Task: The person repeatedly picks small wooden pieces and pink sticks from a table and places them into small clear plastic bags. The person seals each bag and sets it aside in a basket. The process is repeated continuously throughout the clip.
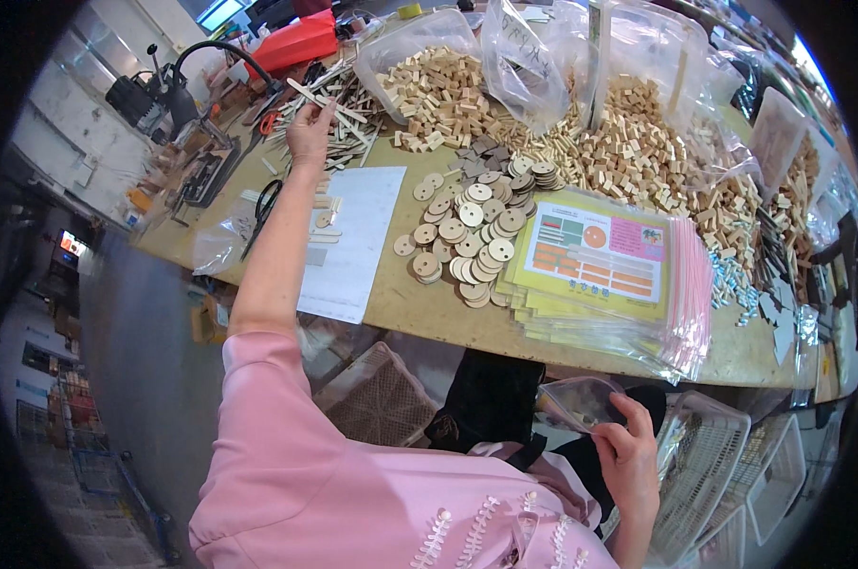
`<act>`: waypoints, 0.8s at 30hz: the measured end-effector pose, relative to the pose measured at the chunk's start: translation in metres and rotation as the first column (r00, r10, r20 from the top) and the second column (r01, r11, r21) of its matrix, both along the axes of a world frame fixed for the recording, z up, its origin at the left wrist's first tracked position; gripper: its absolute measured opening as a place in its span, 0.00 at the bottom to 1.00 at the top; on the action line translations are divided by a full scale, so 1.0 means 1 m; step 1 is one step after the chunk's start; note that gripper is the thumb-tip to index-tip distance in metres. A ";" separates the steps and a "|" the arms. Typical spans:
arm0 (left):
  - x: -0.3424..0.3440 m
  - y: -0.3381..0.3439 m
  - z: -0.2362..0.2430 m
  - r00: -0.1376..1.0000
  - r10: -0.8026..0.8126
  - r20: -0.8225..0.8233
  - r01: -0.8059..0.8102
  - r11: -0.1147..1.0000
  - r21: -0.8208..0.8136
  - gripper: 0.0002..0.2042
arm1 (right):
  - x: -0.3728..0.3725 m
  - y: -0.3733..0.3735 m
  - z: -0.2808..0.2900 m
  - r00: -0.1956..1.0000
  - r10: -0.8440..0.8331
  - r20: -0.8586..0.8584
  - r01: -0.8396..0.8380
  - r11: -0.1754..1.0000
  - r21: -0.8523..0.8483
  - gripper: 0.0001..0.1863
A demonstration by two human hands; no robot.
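My left hand [310, 135] reaches to the far left of the table, its fingers closed on a pale flat wooden craft stick [308, 94]. Under and beside it spreads a messy pile of similar sticks [358, 142]. Low on the right, over my lap, my right hand [630, 453] pinches the edge of a clear plastic bag [581, 402]. The bag's mouth gapes, and small contents inside are too unclear to name. A white printed sheet [358, 237] lies below my left forearm, with a few wooden pieces on its left part.
Wooden discs [472, 228] with holes lie mid-table, beside a stack of yellow printed zip bags [590, 266]. Behind are heaps of small wooden blocks [438, 90]. Black-handled scissors [263, 213] and a clamp-like machine [178, 104] are at left. Plastic baskets [377, 394] stand below the table.
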State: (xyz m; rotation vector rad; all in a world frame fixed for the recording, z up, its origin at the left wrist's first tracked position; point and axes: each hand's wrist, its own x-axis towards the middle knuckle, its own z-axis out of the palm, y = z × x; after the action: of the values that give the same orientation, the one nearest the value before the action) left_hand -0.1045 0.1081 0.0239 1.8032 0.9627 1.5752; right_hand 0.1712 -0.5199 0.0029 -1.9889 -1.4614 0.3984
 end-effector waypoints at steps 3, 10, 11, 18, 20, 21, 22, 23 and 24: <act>0.003 -0.007 0.007 0.994 0.104 -0.021 -0.105 0.991 -0.081 0.10 | 0.000 -0.006 -0.001 1.000 -0.013 -0.012 0.013 1.000 0.023 0.09; -0.015 0.015 -0.001 0.978 0.189 0.094 -0.172 0.971 -0.164 0.16 | 0.001 -0.020 -0.005 0.999 -0.036 -0.019 0.037 0.997 0.064 0.10; -0.017 0.014 -0.001 0.972 0.193 0.136 -0.172 0.973 -0.154 0.16 | 0.002 -0.021 -0.005 0.999 -0.035 -0.009 0.035 0.996 0.077 0.10; 0.035 -0.064 0.037 0.947 -0.114 0.301 0.134 0.990 -0.048 0.12 | 0.007 -0.027 -0.005 1.000 -0.019 0.024 0.016 0.993 0.113 0.09; 0.093 -0.151 0.053 0.886 -0.357 0.298 0.377 0.926 -0.012 0.09 | 0.009 -0.029 -0.003 0.998 -0.047 0.038 0.043 0.993 0.107 0.09; 0.108 -0.195 0.053 0.866 -0.398 0.301 0.431 0.901 -0.049 0.08 | 0.009 -0.028 -0.002 0.998 -0.045 0.036 0.041 0.992 0.118 0.09; 0.110 -0.242 0.050 0.852 -0.438 0.289 0.459 0.888 -0.008 0.07 | 0.007 -0.022 -0.002 0.999 -0.021 0.037 0.015 0.991 0.134 0.09; 0.104 -0.286 0.051 0.823 -0.481 0.302 0.505 0.863 -0.002 0.07 | 0.006 -0.015 0.004 0.999 0.024 0.036 -0.029 0.989 0.145 0.07; 0.102 -0.325 0.047 0.800 -0.531 0.278 0.552 0.834 0.001 0.07 | 0.005 -0.012 0.008 0.998 0.056 0.040 -0.063 0.982 0.178 0.06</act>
State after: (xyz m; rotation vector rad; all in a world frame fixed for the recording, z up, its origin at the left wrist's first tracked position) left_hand -0.0026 -0.2171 0.0711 1.5654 0.3237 1.3346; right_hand 0.1764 -0.5316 0.0108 -1.8216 -1.5253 0.2492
